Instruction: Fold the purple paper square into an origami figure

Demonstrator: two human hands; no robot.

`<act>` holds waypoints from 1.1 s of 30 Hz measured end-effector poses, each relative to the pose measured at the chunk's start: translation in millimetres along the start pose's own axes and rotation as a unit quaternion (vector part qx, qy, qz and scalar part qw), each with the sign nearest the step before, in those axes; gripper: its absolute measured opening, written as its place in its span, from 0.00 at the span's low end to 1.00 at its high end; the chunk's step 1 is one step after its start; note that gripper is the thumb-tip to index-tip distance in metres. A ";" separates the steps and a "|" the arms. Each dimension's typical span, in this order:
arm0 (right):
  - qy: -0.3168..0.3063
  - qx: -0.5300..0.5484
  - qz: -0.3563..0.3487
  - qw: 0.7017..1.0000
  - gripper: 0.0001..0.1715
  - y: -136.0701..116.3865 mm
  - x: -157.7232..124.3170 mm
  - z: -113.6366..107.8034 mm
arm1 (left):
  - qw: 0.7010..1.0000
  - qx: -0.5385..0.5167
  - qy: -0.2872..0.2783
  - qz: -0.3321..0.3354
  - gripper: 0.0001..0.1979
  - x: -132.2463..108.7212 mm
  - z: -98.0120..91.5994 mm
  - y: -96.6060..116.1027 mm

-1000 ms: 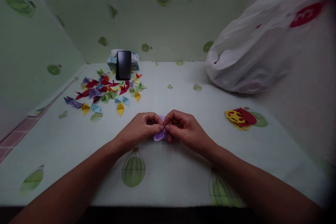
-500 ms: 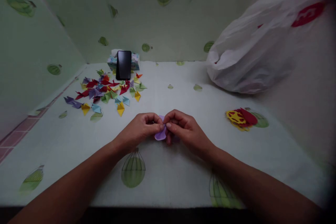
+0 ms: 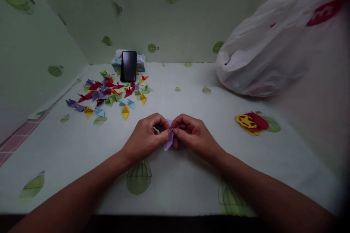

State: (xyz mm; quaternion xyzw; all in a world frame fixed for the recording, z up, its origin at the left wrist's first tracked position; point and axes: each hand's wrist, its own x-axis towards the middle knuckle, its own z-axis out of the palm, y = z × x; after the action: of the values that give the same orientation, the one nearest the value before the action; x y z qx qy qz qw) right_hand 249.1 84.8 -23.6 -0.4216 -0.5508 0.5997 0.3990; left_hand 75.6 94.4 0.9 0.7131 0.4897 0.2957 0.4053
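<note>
Between my two hands is a small piece of purple paper (image 3: 168, 143), partly covered by the fingers. My left hand (image 3: 149, 131) is closed, thumb and forefinger pinching the paper from the left. From the right, my right hand (image 3: 193, 133) pinches it too, its fingertips meeting those of the left near the middle. The folds under the fingers are hidden. Beyond my left hand lies a spread of folded paper cranes (image 3: 111, 94) in red, purple, green, blue, yellow and orange.
A black phone (image 3: 128, 66) leans on a tissue box (image 3: 140, 62) at the back left. Red and yellow cut-out shapes (image 3: 250, 122) lie in a small pile at the right. A large white plastic bag (image 3: 254, 58) stands at the back right. Balloon-patterned walls enclose the table (image 3: 186, 185).
The purple paper has turned, and its lower part now looks narrower and more pointed. My left hand has shifted and tilted slightly; my right hand keeps its place. The view has moved slightly.
</note>
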 end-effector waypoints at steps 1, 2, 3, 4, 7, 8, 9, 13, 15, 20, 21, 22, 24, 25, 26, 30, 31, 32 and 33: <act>0.003 0.000 0.002 1.000 0.03 -0.6 -0.1 0.2 | 1.000 0.003 0.001 0.002 0.02 0.1 -0.1 0.0; 0.004 0.001 0.003 1.000 0.03 -1.3 -0.3 0.4 | 1.000 0.005 0.002 0.004 0.02 0.3 -0.1 -0.2; 0.004 0.001 0.003 1.000 0.03 -2.0 -0.5 0.5 | 1.000 0.007 0.002 0.005 0.02 0.5 -0.1 -0.6; 0.003 0.003 0.002 1.000 0.03 -2.5 -0.8 0.5 | 1.000 0.009 0.002 0.007 0.02 0.7 0.0 -1.0; -0.009 0.010 -0.001 1.000 0.03 -2.8 -1.1 0.0 | 1.000 0.012 0.001 0.011 0.02 1.0 0.8 -2.4; -0.011 0.012 -0.001 1.000 0.04 -2.4 -1.0 -0.2 | 1.000 0.011 0.002 0.012 0.03 1.0 1.1 -2.6; -0.011 0.014 -0.003 1.000 0.04 -1.8 -0.8 -0.3 | 1.000 0.011 0.003 0.014 0.02 0.9 1.4 -2.6; -0.008 0.012 -0.014 1.000 0.04 1.0 0.6 -0.7 | 1.000 0.017 0.011 0.013 0.02 0.5 1.8 -1.3; -0.006 0.007 -0.016 1.000 0.04 1.8 1.0 -0.6 | 1.000 0.022 0.016 0.014 0.03 0.3 1.7 -0.7; 0.003 -0.034 -0.037 0.999 0.02 4.5 0.2 0.0 | 0.999 0.025 0.026 0.023 0.03 -0.1 2.6 -1.7; 0.006 -0.051 -0.048 0.998 0.02 5.3 0.1 0.0 | 0.999 0.026 0.026 0.023 0.03 -0.2 3.1 -2.3; 0.010 -0.067 -0.057 0.996 0.02 6.0 0.1 -0.1 | 0.999 0.026 0.025 0.024 0.03 -0.3 3.6 -3.0; 0.013 -0.082 -0.067 0.994 0.02 6.6 0.5 -0.8 | 0.999 0.022 0.025 0.022 0.03 -0.2 4.5 -4.4; 0.012 -0.075 -0.066 0.995 0.03 6.3 0.9 -1.4 | 0.999 0.016 0.026 0.018 0.03 0.0 4.9 -5.1; 0.010 -0.060 -0.062 0.996 0.05 5.6 1.3 -2.1 | 1.000 0.006 0.026 0.010 0.03 0.3 5.1 -5.8; 0.022 0.015 -0.050 0.998 0.06 1.5 2.3 -4.2 | 0.997 -0.065 0.023 -0.043 0.04 2.1 4.9 -7.8; 0.026 0.024 -0.044 0.998 0.06 0.9 2.4 -4.2 | 0.994 -0.086 0.024 -0.056 0.05 2.4 4.8 -8.1; 0.027 0.030 -0.034 0.999 0.05 0.7 2.4 -4.0 | 0.992 -0.105 0.025 -0.068 0.06 2.5 4.9 -8.4; 0.024 0.034 -0.022 0.999 0.05 0.9 2.5 -3.6 | 0.989 -0.121 0.028 -0.077 0.06 2.6 5.2 -8.8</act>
State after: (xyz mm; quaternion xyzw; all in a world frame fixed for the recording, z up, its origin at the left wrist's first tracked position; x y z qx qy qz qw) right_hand 251.7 88.3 -24.8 -0.4102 -0.5295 0.5986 0.4393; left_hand 76.7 97.0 -9.2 0.6100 0.5152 0.3406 0.4963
